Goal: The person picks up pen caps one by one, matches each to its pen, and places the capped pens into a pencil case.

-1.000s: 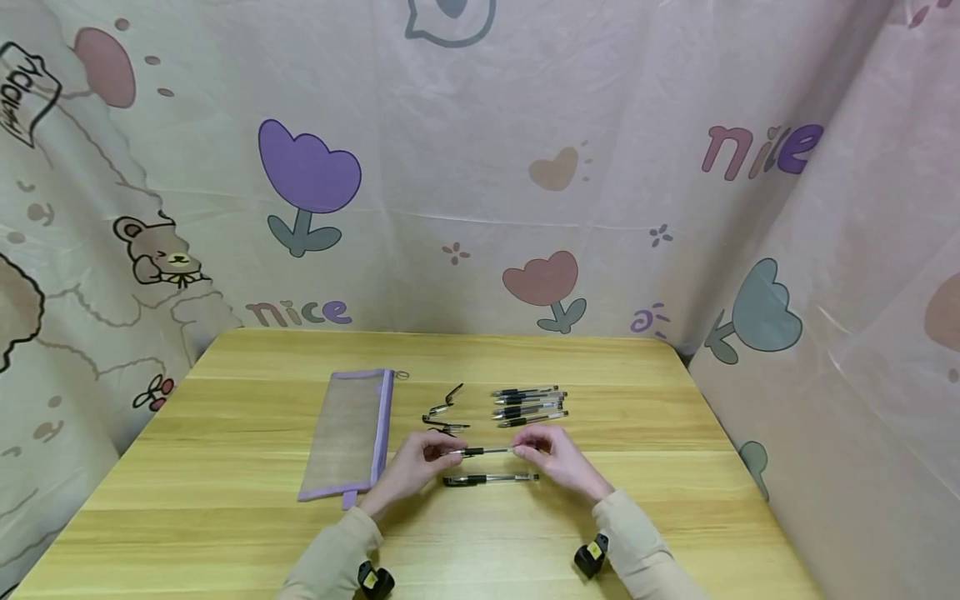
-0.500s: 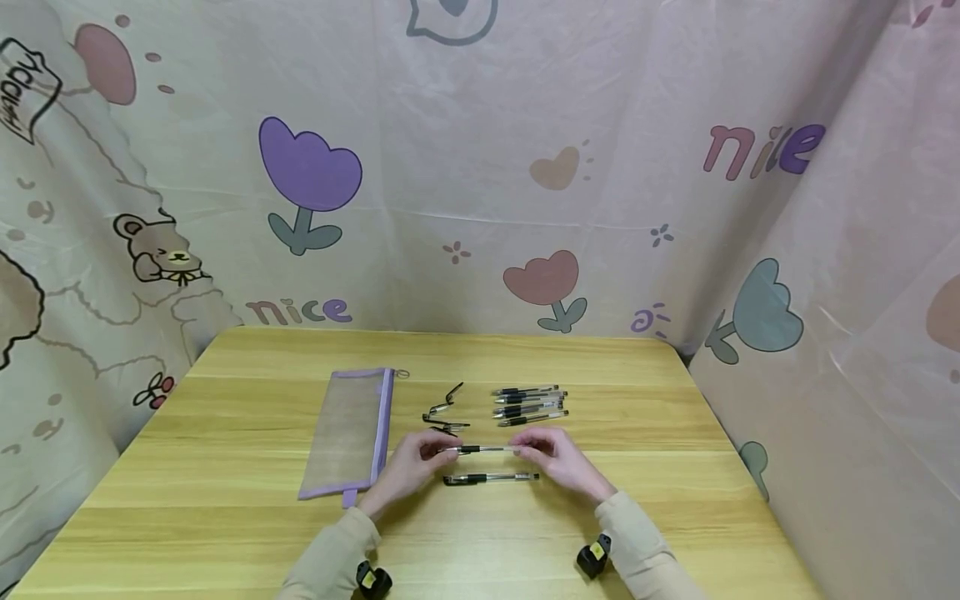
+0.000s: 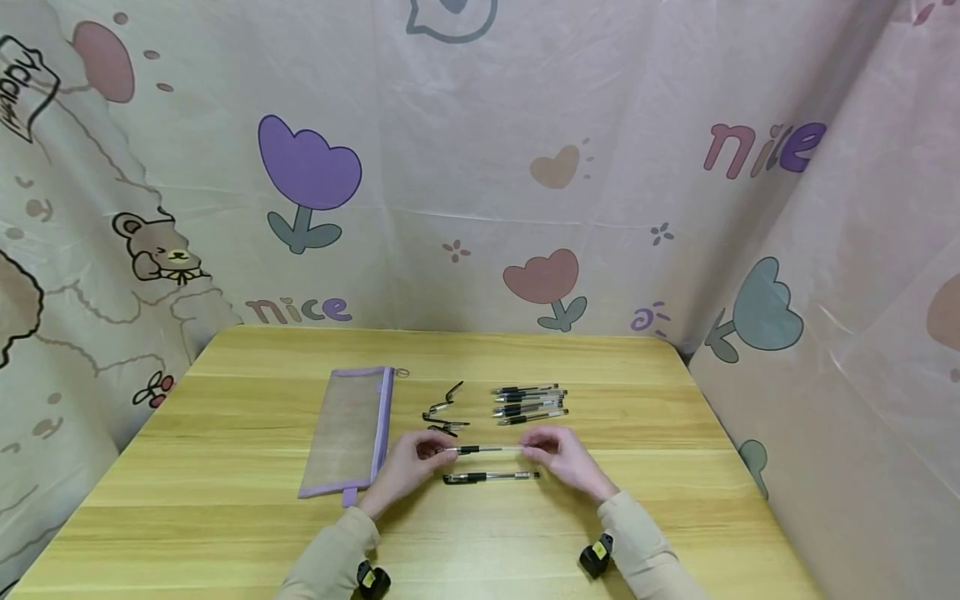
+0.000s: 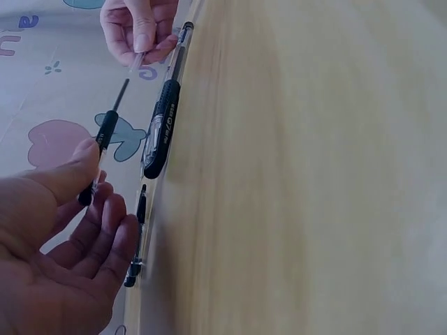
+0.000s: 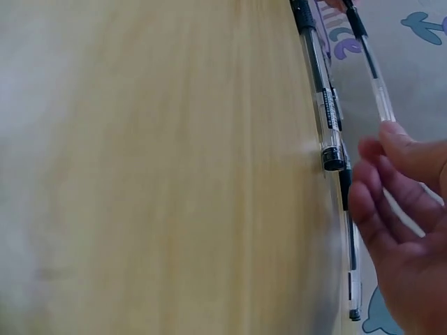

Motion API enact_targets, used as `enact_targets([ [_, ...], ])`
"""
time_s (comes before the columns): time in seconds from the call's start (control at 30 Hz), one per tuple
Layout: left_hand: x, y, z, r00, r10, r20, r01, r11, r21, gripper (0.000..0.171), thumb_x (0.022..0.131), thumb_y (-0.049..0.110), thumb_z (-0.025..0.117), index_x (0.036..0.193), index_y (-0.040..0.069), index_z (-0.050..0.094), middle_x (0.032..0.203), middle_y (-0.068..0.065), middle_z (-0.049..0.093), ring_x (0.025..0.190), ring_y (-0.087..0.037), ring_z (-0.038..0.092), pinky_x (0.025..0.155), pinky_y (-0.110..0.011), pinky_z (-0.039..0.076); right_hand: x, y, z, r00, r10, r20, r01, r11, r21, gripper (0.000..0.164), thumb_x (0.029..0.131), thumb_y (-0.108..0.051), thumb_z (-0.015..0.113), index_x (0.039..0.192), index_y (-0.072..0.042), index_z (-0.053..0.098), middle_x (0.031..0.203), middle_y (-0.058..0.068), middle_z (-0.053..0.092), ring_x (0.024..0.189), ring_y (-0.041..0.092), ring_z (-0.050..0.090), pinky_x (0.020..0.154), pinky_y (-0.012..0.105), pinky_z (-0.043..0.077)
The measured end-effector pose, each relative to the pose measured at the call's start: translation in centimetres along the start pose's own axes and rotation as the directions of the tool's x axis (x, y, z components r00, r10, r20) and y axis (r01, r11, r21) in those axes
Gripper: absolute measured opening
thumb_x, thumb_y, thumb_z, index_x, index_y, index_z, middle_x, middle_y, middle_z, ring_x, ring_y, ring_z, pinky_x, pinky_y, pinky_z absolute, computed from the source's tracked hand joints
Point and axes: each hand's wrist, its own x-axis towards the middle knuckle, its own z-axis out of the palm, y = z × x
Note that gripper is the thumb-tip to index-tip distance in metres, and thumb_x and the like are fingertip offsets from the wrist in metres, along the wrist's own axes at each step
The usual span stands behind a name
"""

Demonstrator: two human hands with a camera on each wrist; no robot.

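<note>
Between both hands is a slim gel pen, held level above the table. Its black grip is pinched by the left hand, thumb on top. From that grip a thin dark ink length runs into a clear, pale tube end. The right hand pinches this clear end between thumb and fingertips; its other fingers are curled below. A capped black gel pen lies on the table just nearer than the hands. Beyond the left hand lie several black pen caps.
Several pens lie in a loose row behind the right hand. A mesh pouch with purple edging and a zip lies flat left of the left hand. The wooden table meets a printed curtain at its back and sides.
The right hand has shifted slightly right, and a longer pale length of the pen shows between the hands. The left hand has moved slightly left. The other pens and the pouch stay put.
</note>
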Motion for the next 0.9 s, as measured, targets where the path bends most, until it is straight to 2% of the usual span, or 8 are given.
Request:
enact_targets([
  [0.1, -0.04, -0.08, 0.06, 1.000, 0.007, 0.002, -0.007, 0.999, 0.047, 0.013, 0.089, 0.016, 0.076, 0.100, 0.009, 0.076, 0.097, -0.007, 0.075, 0.077, -0.001, 0.060, 0.070, -0.017, 0.052, 0.00, 0.18, -0.02, 1.000, 0.001, -0.026, -0.002, 0.999, -0.041, 0.015, 0.090, -0.009, 0.071, 0.104, -0.006, 0.073, 0.099, 0.009, 0.073, 0.084, 0.005, 0.063, 0.078, 0.018, 0.054],
  [0.23, -0.15, 0.00, 0.10, 1.000, 0.013, 0.005, -0.014, 0.994, 0.106, 0.012, 0.090, 0.011, 0.074, 0.101, 0.010, 0.077, 0.102, -0.006, 0.076, 0.085, -0.008, 0.065, 0.075, -0.018, 0.053, 0.03, 0.41, -0.08, 0.999, 0.008, -0.034, -0.011, 0.996, -0.083, 0.013, 0.089, -0.009, 0.072, 0.101, -0.008, 0.074, 0.095, 0.005, 0.072, 0.084, 0.007, 0.061, 0.077, 0.018, 0.053],
  [0.33, -0.17, 0.12, 0.11, 1.000, 0.004, 0.003, -0.004, 0.992, 0.126, 0.012, 0.089, 0.010, 0.074, 0.101, 0.010, 0.077, 0.104, -0.006, 0.076, 0.088, -0.012, 0.066, 0.077, -0.018, 0.053, 0.02, 0.54, -0.21, 1.000, 0.008, -0.013, -0.010, 0.993, -0.121, 0.012, 0.089, -0.008, 0.072, 0.100, -0.010, 0.074, 0.095, 0.003, 0.072, 0.086, 0.010, 0.062, 0.078, 0.018, 0.052],
  [0.53, -0.23, 0.19, 0.21, 1.000, 0.013, 0.009, -0.015, 0.985, 0.174, 0.010, 0.088, 0.008, 0.075, 0.097, 0.009, 0.077, 0.102, -0.005, 0.075, 0.084, -0.011, 0.064, 0.074, -0.019, 0.052, -0.08, 0.54, -0.48, 0.999, -0.013, 0.041, 0.019, 0.988, -0.153, 0.013, 0.088, -0.008, 0.072, 0.101, -0.009, 0.074, 0.096, 0.002, 0.073, 0.087, 0.009, 0.062, 0.079, 0.019, 0.052],
  [0.73, -0.35, 0.24, 0.35, 1.000, 0.015, -0.012, -0.012, 0.977, 0.214, 0.010, 0.085, 0.010, 0.078, 0.095, 0.009, 0.077, 0.103, -0.005, 0.075, 0.086, -0.014, 0.065, 0.077, -0.023, 0.053, -0.02, 0.47, -0.60, 0.997, -0.036, 0.068, 0.047, 0.985, -0.167, 0.011, 0.087, -0.008, 0.074, 0.098, -0.008, 0.074, 0.093, 0.002, 0.072, 0.082, 0.005, 0.060, 0.074, 0.018, 0.051],
  [0.9, -0.39, 0.16, 0.43, 1.000, 0.010, -0.012, -0.007, 0.970, 0.241, 0.010, 0.084, 0.012, 0.079, 0.095, 0.010, 0.078, 0.096, -0.001, 0.075, 0.082, -0.010, 0.062, 0.073, -0.023, 0.050, 0.06, 0.47, -0.64, 0.996, -0.032, 0.084, 0.047, 0.983, -0.176, 0.011, 0.086, -0.007, 0.075, 0.097, -0.009, 0.075, 0.090, 0.001, 0.071, 0.077, 0.003, 0.057, 0.070, 0.018, 0.050],
])
